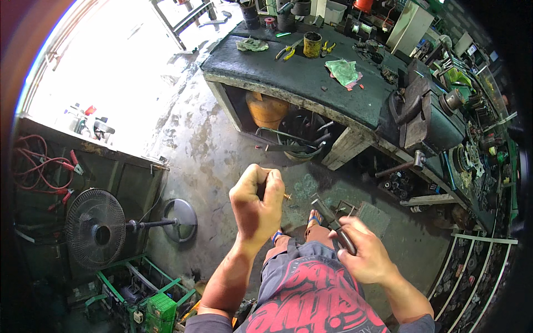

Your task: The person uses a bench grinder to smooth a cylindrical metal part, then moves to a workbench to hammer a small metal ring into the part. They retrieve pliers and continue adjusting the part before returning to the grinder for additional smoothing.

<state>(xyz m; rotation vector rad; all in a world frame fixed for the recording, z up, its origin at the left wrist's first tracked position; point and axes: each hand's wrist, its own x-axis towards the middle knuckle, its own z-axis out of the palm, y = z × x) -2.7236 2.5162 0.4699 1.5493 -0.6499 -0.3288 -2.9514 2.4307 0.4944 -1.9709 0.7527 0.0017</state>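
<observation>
My left hand [256, 205] is raised in front of me, its fingers curled closed. A small brass-coloured piece [287, 196] pokes out beside the fingers; the rest of it is hidden by the hand. Lower and to the right, my right hand [366, 252] is wrapped round the dark handle of a metal hand tool [326, 212]. The tool points up and to the left, with a short crosspiece at its far end, and I cannot make out its exact kind. The two hands are apart, both above the floor in front of my body.
Ahead stands a dark workbench [266, 65] with yellow-handled pliers [290, 53], a grimy yellow can [312, 44] and a bench vise [425, 111]. An orange gas cylinder [265, 111] sits beneath. A fan [95, 228] lies left; a metal rack [472, 277] stands right.
</observation>
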